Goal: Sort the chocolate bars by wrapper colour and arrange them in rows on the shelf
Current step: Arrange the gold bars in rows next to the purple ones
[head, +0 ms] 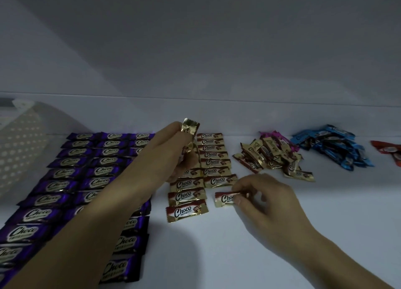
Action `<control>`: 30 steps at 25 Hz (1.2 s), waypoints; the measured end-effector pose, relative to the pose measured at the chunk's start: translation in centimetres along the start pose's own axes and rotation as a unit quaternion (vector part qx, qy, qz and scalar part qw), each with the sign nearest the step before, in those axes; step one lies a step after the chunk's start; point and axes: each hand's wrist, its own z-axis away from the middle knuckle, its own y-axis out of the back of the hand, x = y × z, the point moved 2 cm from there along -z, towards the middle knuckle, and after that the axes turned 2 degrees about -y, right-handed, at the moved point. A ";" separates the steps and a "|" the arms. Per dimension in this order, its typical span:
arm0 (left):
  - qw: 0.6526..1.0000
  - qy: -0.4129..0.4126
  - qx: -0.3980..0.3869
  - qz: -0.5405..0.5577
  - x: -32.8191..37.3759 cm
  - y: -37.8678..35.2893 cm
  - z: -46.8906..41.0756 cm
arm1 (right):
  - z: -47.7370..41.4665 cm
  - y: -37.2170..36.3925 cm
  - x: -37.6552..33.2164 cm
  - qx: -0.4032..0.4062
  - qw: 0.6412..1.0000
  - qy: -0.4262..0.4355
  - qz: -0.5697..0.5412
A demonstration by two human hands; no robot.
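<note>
On the white shelf [238,245], the right hand [267,197] pinches a gold bar [224,198] lying at the near end of the gold rows [213,162]; the left hand [171,152] grips more gold wrappers [191,129] above them, beside the purple rows [65,180]

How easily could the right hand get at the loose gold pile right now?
Probably yes, once it lets go. The right hand pinches a gold bar lying on the shelf; the loose gold pile sits just beyond its knuckles, with only bare shelf between and nothing over it.
</note>
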 end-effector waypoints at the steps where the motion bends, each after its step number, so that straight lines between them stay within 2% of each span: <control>1: 1.000 -0.008 0.006 0.002 0.1 0.0 0.1 | 0.0 -0.1 0.1 0.019 0.999 0.033 0.031; 3: 1.000 -0.025 0.013 0.012 0.4 0.3 0.1 | 0.1 -0.2 0.2 0.024 0.996 0.072 0.052; 7: 0.999 -0.039 0.011 0.014 0.6 0.4 0.3 | 0.7 -0.9 -0.1 -0.054 0.986 0.128 0.091; 15: 0.999 -0.024 0.019 0.035 0.7 0.2 0.4 | 0.8 -1.2 0.0 -0.065 0.982 0.150 0.094; 24: 0.995 -0.054 0.033 -0.078 0.2 0.5 0.0 | 0.7 -1.2 0.0 -0.067 0.980 0.159 0.105; 27: 0.988 -0.082 0.023 -0.127 0.5 0.3 0.2 | 0.4 -0.2 -0.7 -0.008 0.991 0.129 0.033; 29: 0.985 -0.090 0.017 -0.143 0.7 0.2 0.5 | -0.8 0.8 -1.3 0.032 0.994 0.052 -0.092; 30: 0.985 -0.092 0.008 -0.146 0.9 0.2 0.6 | -1.6 1.2 -1.6 0.026 0.984 0.007 -0.176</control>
